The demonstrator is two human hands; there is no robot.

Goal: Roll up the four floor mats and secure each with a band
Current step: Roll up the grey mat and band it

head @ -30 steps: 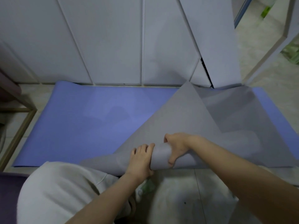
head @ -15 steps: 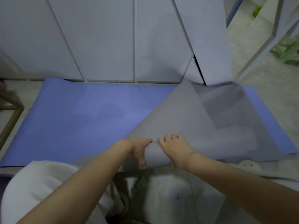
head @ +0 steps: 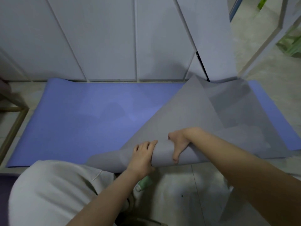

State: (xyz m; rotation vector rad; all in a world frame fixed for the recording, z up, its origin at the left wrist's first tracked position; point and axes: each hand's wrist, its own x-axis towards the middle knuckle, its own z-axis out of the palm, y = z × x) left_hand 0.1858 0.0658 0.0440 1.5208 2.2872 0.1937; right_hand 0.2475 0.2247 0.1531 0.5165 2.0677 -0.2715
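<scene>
- Grey mat (head: 187, 115) covers the right part of the blue mat (head: 91, 121).
- Small green thing (head: 145, 183) on the floor, half covered, cannot be identified.
- Wooden frame (head: 14, 129) runs off the left edge.

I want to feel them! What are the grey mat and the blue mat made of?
Grey mat: probably a thin, rubbery foam or plastic sheet with a matte finish; it bends into a smooth roll without cracking. Blue mat: likely soft foam, also matte; it lies flat on the floor and shows no shine. Looks alone can't settle either.
</scene>
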